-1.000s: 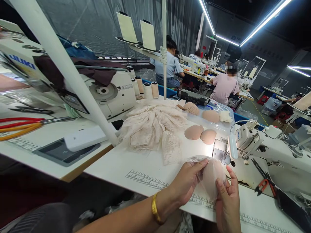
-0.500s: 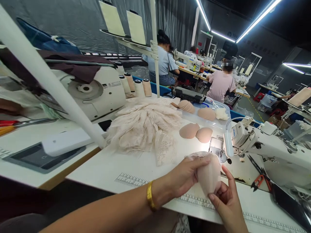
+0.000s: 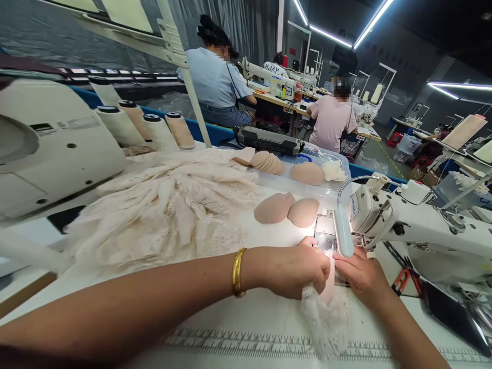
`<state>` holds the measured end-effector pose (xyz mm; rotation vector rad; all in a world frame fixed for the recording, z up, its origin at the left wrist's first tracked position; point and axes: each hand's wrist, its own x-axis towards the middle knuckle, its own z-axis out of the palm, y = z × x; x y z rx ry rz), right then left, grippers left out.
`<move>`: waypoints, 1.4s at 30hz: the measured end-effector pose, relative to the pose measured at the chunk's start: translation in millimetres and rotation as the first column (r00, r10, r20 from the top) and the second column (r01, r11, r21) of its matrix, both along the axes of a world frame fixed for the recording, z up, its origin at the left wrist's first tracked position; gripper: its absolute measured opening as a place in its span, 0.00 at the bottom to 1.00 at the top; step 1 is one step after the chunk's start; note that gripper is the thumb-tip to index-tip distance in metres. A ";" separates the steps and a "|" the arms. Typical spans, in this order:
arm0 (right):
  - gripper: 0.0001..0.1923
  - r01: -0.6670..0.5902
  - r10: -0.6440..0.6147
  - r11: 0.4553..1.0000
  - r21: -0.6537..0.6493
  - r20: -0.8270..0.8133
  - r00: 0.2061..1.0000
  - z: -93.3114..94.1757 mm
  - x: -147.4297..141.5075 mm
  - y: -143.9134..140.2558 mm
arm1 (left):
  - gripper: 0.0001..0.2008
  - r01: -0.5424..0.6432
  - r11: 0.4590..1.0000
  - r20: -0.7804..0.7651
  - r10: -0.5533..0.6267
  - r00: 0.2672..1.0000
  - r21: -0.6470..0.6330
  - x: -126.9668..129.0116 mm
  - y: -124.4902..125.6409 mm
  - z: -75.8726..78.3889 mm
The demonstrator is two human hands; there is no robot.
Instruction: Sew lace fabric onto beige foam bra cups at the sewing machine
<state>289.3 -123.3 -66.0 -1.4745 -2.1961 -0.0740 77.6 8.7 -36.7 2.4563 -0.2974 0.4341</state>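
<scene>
The white sewing machine (image 3: pixel 407 215) stands at my right, and the heap of pale lace (image 3: pixel 172 205) lies to the left. Between them, my left hand (image 3: pixel 302 267) is closed upon the lace piece (image 3: pixel 326 323), which hangs toward me from beside the machine's lamp (image 3: pixel 343 230). My right hand (image 3: pixel 362 275) touches its edge; whether these fingers pinch, I cannot tell.

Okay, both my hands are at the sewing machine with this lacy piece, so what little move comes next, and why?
Probably ease the pale lacy piece slightly inward under the lamp: your left hand and right hand flank it by the sewing machine, while its loose lace end trails over the ruler markings.
</scene>
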 end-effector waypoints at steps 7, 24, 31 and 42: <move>0.22 0.015 -0.010 0.998 -0.062 0.075 0.997 4.8 2.8 -8.4 | 0.12 -0.067 0.992 -0.029 0.070 0.997 0.106 -3.3 -11.0 -0.2; 0.19 0.144 -0.145 0.989 0.018 0.150 0.978 -5.8 7.8 -5.8 | 0.07 -0.100 0.945 -0.066 0.127 0.990 0.313 1.6 -8.9 -1.0; 0.19 0.157 -0.153 0.987 -0.012 0.155 0.976 -7.1 7.7 -7.2 | 0.09 -0.084 0.945 -0.072 0.112 0.991 0.315 1.6 -5.3 4.4; 0.16 0.222 -0.215 0.975 -0.029 0.148 0.965 -14.3 11.0 -8.9 | 0.10 -0.061 0.958 -0.162 0.109 0.981 0.279 10.9 16.2 13.7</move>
